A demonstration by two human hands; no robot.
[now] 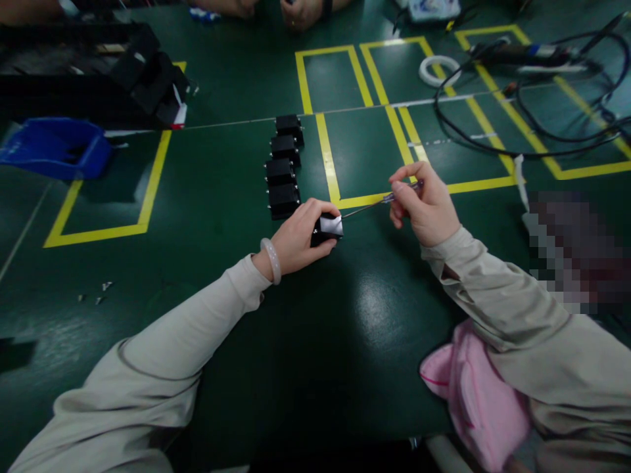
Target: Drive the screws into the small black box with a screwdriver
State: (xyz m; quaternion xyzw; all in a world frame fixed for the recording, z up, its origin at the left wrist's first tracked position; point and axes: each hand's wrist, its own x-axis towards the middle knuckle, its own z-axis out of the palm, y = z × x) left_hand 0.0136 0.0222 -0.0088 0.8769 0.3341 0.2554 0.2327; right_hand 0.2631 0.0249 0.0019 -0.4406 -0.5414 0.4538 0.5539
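Note:
My left hand [304,238], with a pale bangle at the wrist, grips a small black block [328,230] that has a light, shiny top face. The block rests on the green table. A screwdriver [394,195] with a thin shaft and a purplish clear handle is pinched in my right hand [421,203]. Its tip meets the right side of the block, or comes very near it; I cannot tell which. Just beyond my left hand, several similar black blocks [282,169] stand in a row, with small shiny bits on their sides.
Several small screws [101,294] lie at left. A blue bin [59,148] and a long black tray [73,98] are at far left. A white tape roll [440,70] and a coiled black cable [444,125] lie far right. Another person's hand [302,13] is across the table.

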